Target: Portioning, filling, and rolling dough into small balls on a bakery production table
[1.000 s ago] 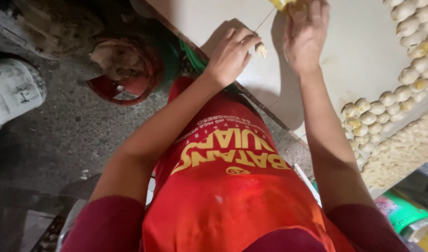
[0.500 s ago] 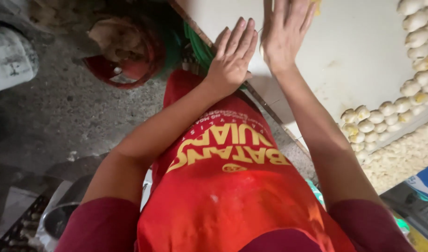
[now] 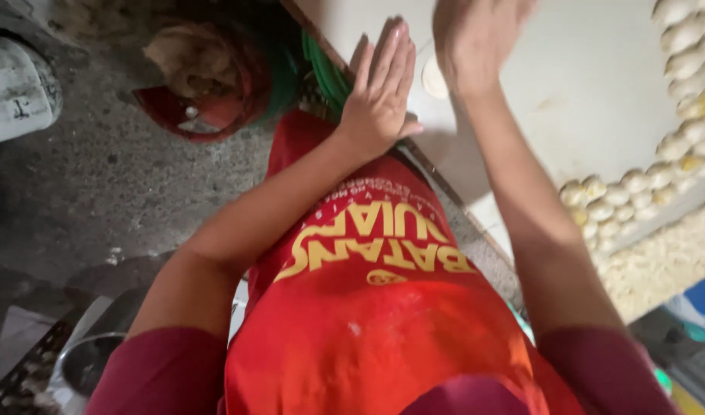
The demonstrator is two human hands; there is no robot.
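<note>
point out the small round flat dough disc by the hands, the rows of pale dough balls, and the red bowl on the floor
small round flat pale dough disc (image 3: 433,77), head view, on its visible left half
rows of pale dough balls (image 3: 610,201), head view, on one ball in the lower row
red bowl (image 3: 206,111), head view, on its lower rim

Yellow block lettering (image 3: 368,242) printed across the red apron front. No packages, signs or screens can be made out.

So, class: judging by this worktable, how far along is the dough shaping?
Done: rows of shaped pieces line the white table edge. In hand: left hand and right hand, both open, with a small pale dough disc between them. Left: not shown.
</note>
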